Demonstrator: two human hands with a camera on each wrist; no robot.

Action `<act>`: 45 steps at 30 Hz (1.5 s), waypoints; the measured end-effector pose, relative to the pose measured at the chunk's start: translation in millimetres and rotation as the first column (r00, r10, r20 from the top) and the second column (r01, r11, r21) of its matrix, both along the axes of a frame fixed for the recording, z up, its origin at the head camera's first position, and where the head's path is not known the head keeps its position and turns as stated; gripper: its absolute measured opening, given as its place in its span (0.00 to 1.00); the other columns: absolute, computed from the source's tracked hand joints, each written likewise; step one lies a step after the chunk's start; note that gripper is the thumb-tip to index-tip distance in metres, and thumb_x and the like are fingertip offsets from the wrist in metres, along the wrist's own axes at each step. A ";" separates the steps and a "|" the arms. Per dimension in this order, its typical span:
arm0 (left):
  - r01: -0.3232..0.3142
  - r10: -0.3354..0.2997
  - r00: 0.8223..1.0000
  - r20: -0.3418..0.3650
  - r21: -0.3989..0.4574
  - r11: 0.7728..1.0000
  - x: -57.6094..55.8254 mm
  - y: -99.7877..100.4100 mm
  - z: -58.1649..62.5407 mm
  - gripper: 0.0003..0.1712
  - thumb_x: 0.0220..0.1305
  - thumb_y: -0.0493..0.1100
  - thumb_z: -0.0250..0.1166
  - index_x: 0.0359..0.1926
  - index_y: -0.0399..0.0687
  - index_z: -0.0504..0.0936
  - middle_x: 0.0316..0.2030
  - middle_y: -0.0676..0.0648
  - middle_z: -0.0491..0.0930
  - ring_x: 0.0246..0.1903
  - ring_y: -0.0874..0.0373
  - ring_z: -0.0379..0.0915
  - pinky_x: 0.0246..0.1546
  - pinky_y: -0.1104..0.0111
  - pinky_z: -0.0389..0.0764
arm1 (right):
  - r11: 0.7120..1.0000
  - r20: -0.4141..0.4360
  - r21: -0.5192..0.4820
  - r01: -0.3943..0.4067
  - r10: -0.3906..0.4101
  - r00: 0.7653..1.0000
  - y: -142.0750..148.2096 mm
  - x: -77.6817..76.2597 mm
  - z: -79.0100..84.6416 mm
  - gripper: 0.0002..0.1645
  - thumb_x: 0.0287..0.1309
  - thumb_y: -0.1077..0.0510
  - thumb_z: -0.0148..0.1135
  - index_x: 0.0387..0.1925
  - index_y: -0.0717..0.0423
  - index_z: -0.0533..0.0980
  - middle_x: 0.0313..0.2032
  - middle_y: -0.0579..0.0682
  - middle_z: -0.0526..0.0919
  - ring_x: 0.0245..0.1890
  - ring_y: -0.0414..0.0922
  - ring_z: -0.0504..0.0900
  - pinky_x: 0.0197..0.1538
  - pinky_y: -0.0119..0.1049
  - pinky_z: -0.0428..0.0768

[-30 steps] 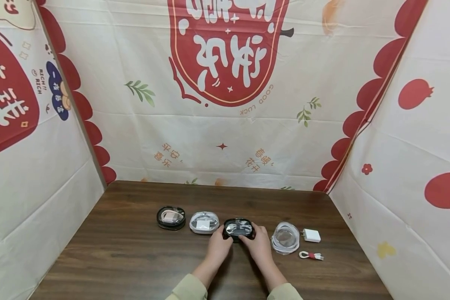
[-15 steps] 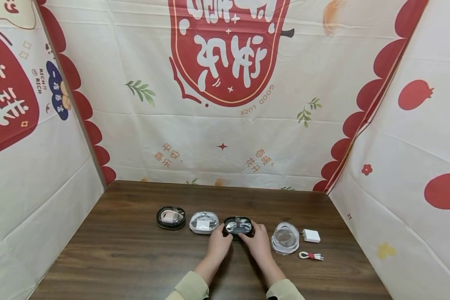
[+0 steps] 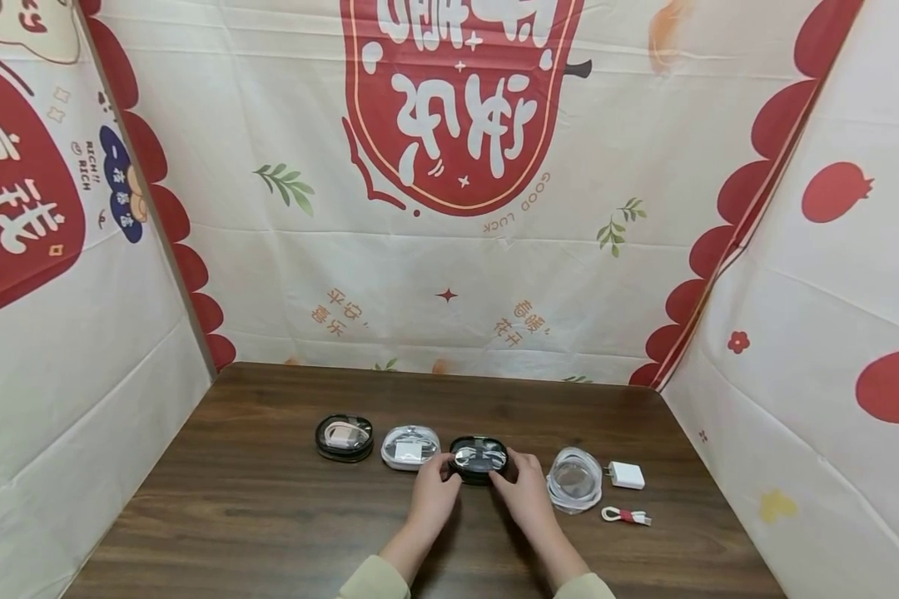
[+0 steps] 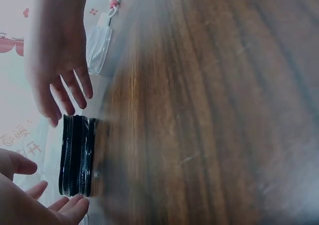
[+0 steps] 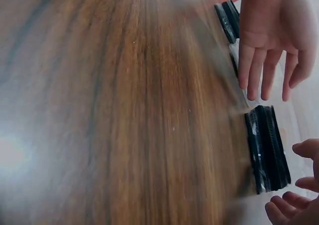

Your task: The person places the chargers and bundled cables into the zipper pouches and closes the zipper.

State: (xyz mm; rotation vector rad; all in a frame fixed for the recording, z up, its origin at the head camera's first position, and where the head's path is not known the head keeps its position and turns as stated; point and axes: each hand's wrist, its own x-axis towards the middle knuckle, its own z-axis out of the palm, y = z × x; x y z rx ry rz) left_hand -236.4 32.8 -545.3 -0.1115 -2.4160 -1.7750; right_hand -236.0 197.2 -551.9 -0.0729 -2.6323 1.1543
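A black oval zip case (image 3: pixel 479 457) with a clear top lies on the table, with pale and dark items dimly visible inside. My left hand (image 3: pixel 433 497) is at its left end, fingers loosely spread. At the right end is my right hand (image 3: pixel 526 497), its fingers extended too. Both wrist views show the case (image 4: pixel 77 155) standing on the table between the two hands. Small gaps separate the fingertips from its ends there, and neither hand grips it. In the right wrist view, the left hand (image 5: pixel 274 40) has nearly straight fingers.
Left of the case are a white zip case (image 3: pixel 409 448) with a plug inside and another black case (image 3: pixel 345 438). To the right lie a clear white-edged case (image 3: pixel 573 479), a white charger plug (image 3: pixel 626 475) and a short white cable (image 3: pixel 626 516) with a red tie.
Both hands have let go of the black zip case. Their fingers have moved slightly outward from its ends, while the case stays in the row. The head view has shifted slightly.
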 end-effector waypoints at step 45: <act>0.336 -0.339 0.941 0.008 -0.148 0.930 29.9 64.9 -1.2 0.19 0.50 0.34 0.62 0.47 0.38 0.81 0.40 0.42 0.81 0.35 0.55 0.79 0.37 0.68 0.78 | 0.968 0.110 0.248 -0.028 0.001 0.994 107.6 14.2 15.9 0.30 0.60 0.52 0.62 0.56 0.71 0.74 0.56 0.71 0.72 0.59 0.68 0.67 0.61 0.62 0.64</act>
